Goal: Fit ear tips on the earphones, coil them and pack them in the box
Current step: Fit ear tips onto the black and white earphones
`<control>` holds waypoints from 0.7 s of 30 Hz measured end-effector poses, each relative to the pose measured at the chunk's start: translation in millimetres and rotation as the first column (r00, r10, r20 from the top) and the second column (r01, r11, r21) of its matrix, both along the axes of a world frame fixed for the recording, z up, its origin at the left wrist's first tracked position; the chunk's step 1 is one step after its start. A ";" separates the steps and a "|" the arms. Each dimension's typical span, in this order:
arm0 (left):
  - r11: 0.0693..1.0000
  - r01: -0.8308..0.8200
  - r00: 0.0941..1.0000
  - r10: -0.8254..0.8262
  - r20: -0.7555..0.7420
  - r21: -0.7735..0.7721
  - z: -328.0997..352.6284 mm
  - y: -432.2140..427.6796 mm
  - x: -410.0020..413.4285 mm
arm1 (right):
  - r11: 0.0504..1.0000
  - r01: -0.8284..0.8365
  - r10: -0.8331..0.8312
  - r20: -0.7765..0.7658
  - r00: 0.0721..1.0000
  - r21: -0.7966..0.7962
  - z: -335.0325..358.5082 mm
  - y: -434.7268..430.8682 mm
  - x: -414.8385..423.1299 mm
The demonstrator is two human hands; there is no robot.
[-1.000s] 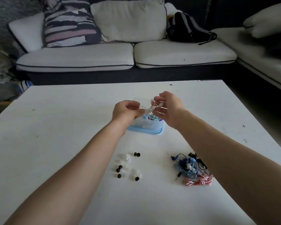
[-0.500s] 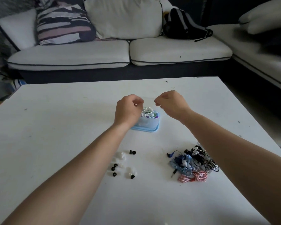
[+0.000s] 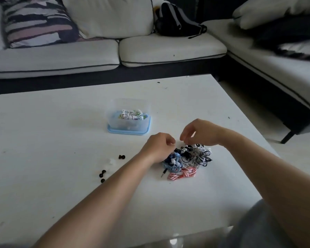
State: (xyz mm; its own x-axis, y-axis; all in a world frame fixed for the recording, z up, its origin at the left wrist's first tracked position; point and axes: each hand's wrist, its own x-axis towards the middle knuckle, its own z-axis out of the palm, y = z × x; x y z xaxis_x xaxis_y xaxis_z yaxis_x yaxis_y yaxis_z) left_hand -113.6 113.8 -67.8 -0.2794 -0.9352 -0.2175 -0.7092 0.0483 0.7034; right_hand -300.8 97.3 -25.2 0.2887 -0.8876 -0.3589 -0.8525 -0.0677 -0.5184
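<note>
Just this side of the box (image 3: pixel 129 125): my hands, moved from box to earphone pile (image 3: pixel 186 160). Left hand (image 3: pixel 158 147) curled, grip unclear; right hand (image 3: pixel 201 133) loosely curled, empty. Coil (image 3: pixel 130 115) packed; next set due.

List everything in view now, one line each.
table: one, white, foreground
box: one, clear on blue lid, table middle
coiled earphones: several, mostly white, inside box
earphone pile: one tangle, mixed colours, nearer than box, right
black ear tips: four showing, left of pile
pale ear tips: count unclear, white, beside black ones
sofa: one, white, behind table
cushion: one, striped, sofa left
backpack: one, black, on sofa
left hand: bare, curled, at pile
right hand: bare, above pile
</note>
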 end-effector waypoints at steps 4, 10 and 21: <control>0.998 -0.015 1.000 0.015 0.006 0.066 -8.2 0.5 -12.7 | 0.997 -0.050 0.053 -0.059 0.997 0.056 -4.8 5.8 0.7; 0.995 -0.092 0.990 0.096 -0.106 0.039 -9.8 -6.2 -15.4 | 0.997 -0.072 0.072 -0.097 0.993 0.000 -9.5 -0.8 2.9; 0.933 -0.173 0.762 0.329 -0.557 0.315 11.1 -10.8 7.7 | 0.985 0.172 -0.149 0.450 0.881 -0.011 1.3 -7.2 -3.8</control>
